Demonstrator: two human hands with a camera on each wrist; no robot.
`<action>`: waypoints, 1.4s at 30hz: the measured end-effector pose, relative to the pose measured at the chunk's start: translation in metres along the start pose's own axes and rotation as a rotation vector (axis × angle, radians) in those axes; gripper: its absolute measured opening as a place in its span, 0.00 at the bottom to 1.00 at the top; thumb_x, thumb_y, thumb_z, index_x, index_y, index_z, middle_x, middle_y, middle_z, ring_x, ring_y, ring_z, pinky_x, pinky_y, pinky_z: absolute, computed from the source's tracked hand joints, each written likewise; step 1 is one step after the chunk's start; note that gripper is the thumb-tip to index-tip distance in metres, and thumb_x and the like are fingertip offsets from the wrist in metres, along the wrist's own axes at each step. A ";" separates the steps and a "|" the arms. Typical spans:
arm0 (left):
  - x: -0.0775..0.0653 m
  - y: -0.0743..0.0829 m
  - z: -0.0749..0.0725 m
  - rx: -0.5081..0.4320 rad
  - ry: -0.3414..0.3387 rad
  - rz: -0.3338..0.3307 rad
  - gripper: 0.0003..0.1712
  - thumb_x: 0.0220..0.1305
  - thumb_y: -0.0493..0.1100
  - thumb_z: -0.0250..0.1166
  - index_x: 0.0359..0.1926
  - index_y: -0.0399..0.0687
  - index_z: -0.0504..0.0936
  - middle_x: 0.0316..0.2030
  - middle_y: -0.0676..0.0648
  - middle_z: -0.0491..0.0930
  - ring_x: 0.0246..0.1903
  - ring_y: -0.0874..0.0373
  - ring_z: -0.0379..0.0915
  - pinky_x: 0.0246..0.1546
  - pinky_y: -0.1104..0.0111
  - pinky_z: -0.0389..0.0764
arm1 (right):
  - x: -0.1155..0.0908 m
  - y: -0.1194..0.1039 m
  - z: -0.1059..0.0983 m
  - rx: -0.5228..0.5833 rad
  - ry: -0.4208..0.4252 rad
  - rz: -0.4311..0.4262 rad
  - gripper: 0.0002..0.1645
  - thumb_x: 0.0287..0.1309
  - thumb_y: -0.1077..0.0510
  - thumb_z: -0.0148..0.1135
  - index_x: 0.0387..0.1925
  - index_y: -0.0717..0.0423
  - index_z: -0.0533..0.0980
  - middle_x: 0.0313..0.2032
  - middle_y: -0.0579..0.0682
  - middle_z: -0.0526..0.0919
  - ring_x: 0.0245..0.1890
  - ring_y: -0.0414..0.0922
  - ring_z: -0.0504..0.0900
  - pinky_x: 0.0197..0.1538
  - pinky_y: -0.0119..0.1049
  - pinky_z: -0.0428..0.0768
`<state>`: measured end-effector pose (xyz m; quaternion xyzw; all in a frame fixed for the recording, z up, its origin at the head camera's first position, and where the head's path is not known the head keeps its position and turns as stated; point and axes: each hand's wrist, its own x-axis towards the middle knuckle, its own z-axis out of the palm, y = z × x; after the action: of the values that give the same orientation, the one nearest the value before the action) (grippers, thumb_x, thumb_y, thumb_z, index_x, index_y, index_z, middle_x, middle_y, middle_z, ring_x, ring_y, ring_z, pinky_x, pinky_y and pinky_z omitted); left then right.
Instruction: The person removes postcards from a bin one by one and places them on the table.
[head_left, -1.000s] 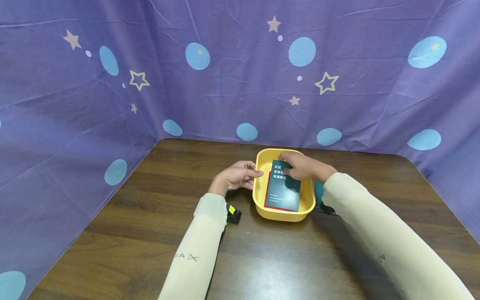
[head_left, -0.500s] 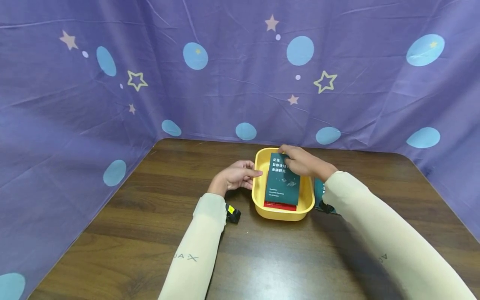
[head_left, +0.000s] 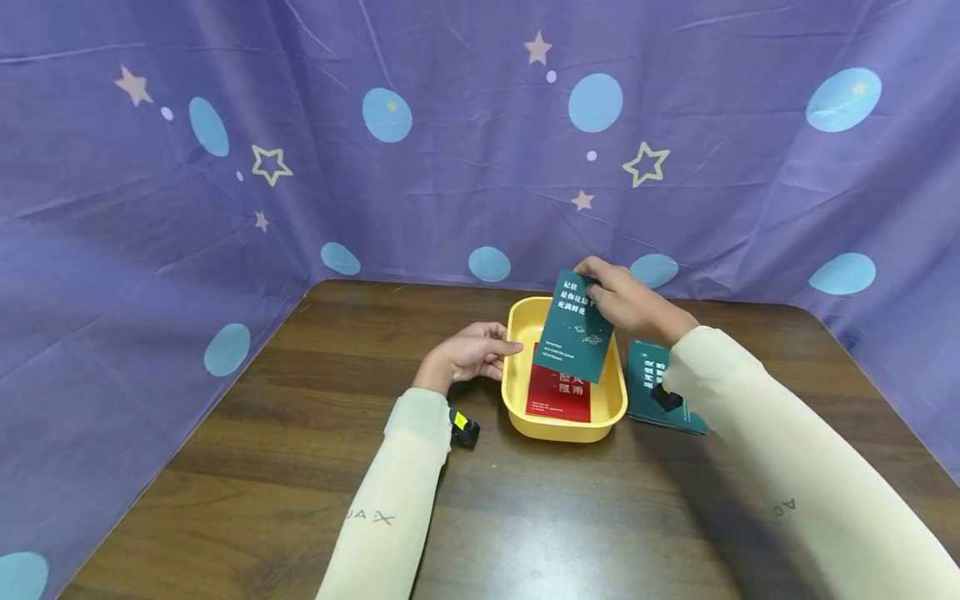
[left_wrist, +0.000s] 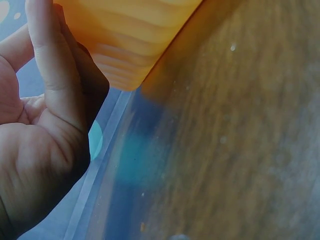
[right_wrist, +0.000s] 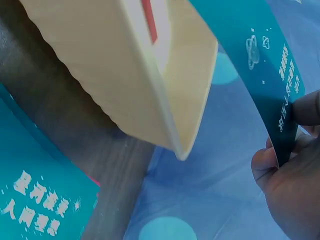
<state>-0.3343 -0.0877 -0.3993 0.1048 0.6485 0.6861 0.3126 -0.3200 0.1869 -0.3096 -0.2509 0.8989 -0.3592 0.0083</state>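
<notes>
My right hand (head_left: 626,296) pinches a dark green printed card (head_left: 576,325) by its upper corner, thumb on the printed face. In the right wrist view the card (right_wrist: 260,65) bends slightly beside the basket wall. The card is tilted above a yellow plastic basket (head_left: 564,429). Inside the basket lies a red card (head_left: 558,404) with white lettering, its upper part hidden by the green one. My left hand (head_left: 476,350) grips the basket's left side, thumb over the rim, other fingers outside against the wall. In the left wrist view that hand (left_wrist: 55,100) stands beside the ribbed wall.
A pile of green cards (head_left: 648,392) lies on the wooden table (head_left: 525,517) right of the basket, partly behind my right sleeve. Black wrist camera parts show near both cuffs. A purple curtain (head_left: 450,183) with stars and blue ovals stands behind the table.
My right hand has lifted the green card up and to the right, out of the basket, uncovering more of the red card. The left hand stays at the rim.
</notes>
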 end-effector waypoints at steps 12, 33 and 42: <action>0.002 -0.003 0.000 -0.001 0.008 0.002 0.11 0.68 0.35 0.61 0.43 0.39 0.66 0.26 0.40 0.78 0.17 0.57 0.77 0.20 0.68 0.84 | -0.013 0.020 -0.035 -0.060 0.137 0.060 0.18 0.72 0.62 0.33 0.53 0.56 0.69 0.43 0.56 0.75 0.38 0.51 0.73 0.38 0.43 0.75; 0.000 -0.002 0.001 -0.014 -0.010 0.016 0.11 0.69 0.34 0.59 0.44 0.36 0.65 0.30 0.37 0.77 0.21 0.54 0.79 0.23 0.66 0.86 | -0.062 0.099 -0.055 -0.126 0.155 0.246 0.18 0.70 0.61 0.30 0.47 0.62 0.69 0.42 0.62 0.72 0.39 0.55 0.70 0.37 0.42 0.71; 0.002 -0.003 0.000 -0.016 -0.005 0.013 0.13 0.68 0.34 0.60 0.45 0.35 0.65 0.29 0.38 0.77 0.20 0.55 0.78 0.23 0.67 0.85 | -0.063 0.110 -0.036 -0.164 0.032 0.241 0.16 0.70 0.61 0.35 0.47 0.62 0.70 0.40 0.59 0.72 0.39 0.53 0.70 0.35 0.39 0.70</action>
<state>-0.3353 -0.0870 -0.4026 0.1080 0.6414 0.6932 0.3107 -0.3207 0.3064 -0.3650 -0.1353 0.9489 -0.2847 0.0164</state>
